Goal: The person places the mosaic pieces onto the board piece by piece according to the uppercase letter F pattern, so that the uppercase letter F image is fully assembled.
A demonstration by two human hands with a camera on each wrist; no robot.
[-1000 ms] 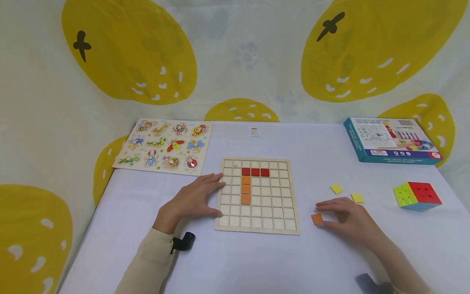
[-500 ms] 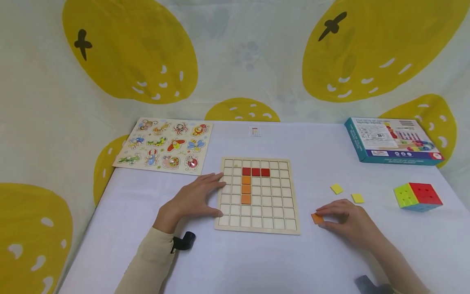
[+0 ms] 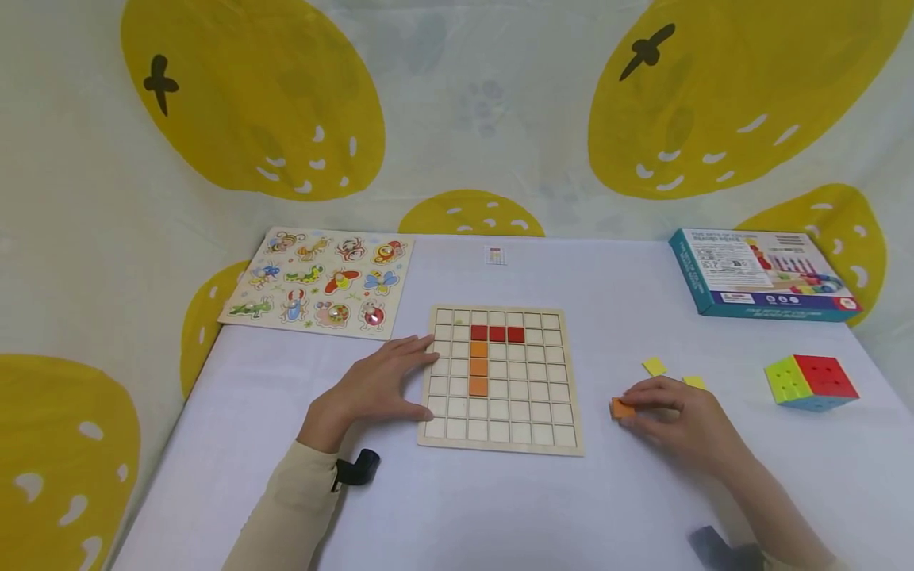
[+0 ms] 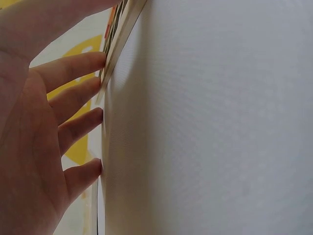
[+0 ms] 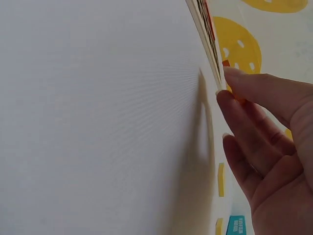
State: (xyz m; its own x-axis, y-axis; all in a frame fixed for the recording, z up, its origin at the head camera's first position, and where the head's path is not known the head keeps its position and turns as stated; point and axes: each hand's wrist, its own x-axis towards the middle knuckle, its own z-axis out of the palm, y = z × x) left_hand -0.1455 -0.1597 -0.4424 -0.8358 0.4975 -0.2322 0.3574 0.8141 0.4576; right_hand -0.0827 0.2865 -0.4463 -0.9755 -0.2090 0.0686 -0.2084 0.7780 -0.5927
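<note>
A wooden grid board [image 3: 501, 381] lies mid-table. Three red tiles [image 3: 497, 334] form a row in it, and three orange tiles [image 3: 478, 368] run down below the leftmost red one. My left hand [image 3: 374, 382] rests along the board's left edge, fingers spread and fairly straight; the left wrist view shows its fingertips [image 4: 98, 59] at the board's side. To the right of the board, my right hand [image 3: 681, 412] pinches a loose orange tile [image 3: 622, 408] between thumb and fingers, lifted and tilted. Two yellow tiles [image 3: 654, 366] lie just beyond that hand, one partly hidden by it.
An insect picture puzzle [image 3: 321, 284] lies at the back left. A small printed card [image 3: 495, 255] sits behind the board. At the right are a teal-edged game box [image 3: 767, 274] and a puzzle cube [image 3: 812, 381]. A patterned cloth [image 3: 485, 119] hangs behind the table.
The right hand's fingers have closed on the orange tile and raised it off the table, slightly to the right and away. The left hand and board have stayed in place.
</note>
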